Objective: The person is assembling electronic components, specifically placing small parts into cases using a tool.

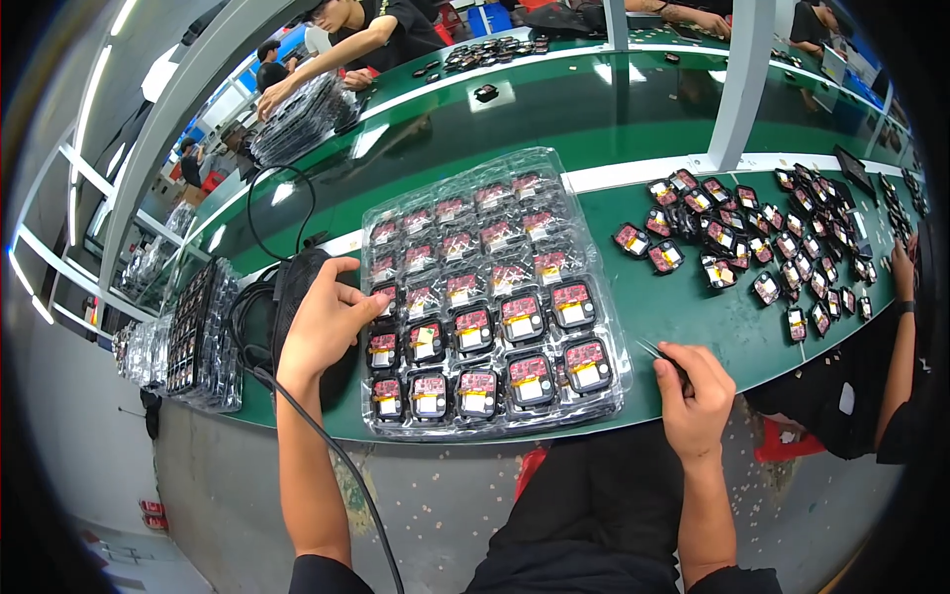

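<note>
A clear plastic blister tray (621, 381) lies in front of me on the green bench. Its pockets hold rows of small black square cases with red circuit boards, white labels and yellow tape, such as the case (586, 364) in the near right corner. At the tray's left edge my left hand (327, 319) has its thumb and fingertips closed on one small circuit-board case (386, 295) in its pocket. Right of the tray, my right hand (695, 391) grips thin metal tweezers (649, 347), their tips toward the tray and apart from it.
Many loose cases (727, 238) lie heaped at the right. Left of the tray are a black bag (297, 287) and a cable (341, 455); stacked filled trays (203, 337) stand beyond. A grey post (744, 89) rises behind. Co-workers' hands (282, 94) work across the belt and at right.
</note>
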Tool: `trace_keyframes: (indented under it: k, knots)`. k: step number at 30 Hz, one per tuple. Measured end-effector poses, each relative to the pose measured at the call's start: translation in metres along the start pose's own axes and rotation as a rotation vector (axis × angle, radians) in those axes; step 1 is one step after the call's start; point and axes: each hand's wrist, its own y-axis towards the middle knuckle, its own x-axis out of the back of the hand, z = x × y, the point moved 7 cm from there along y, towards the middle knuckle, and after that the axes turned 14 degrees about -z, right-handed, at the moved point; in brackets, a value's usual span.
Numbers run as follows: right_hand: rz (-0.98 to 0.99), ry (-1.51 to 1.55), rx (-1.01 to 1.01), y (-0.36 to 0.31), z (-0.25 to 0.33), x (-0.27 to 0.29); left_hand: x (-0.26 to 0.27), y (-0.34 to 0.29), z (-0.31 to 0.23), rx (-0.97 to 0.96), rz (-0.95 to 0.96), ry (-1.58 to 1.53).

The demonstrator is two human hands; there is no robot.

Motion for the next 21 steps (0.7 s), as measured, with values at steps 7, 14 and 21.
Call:
trace_keyframes:
  k: [7,14,21]
  knots:
    - [-0.002,0.017,-0.004,0.000,0.001,0.002,0.001,0.008,0.012,0.053,0.040,-0.102]
    - [0.003,0.024,-0.006,0.000,0.001,0.001,-0.001,0.008,0.008,0.092,0.047,-0.202]
    - [0.007,0.022,-0.004,0.000,0.000,0.001,-0.002,0.008,0.006,0.135,0.055,-0.267]
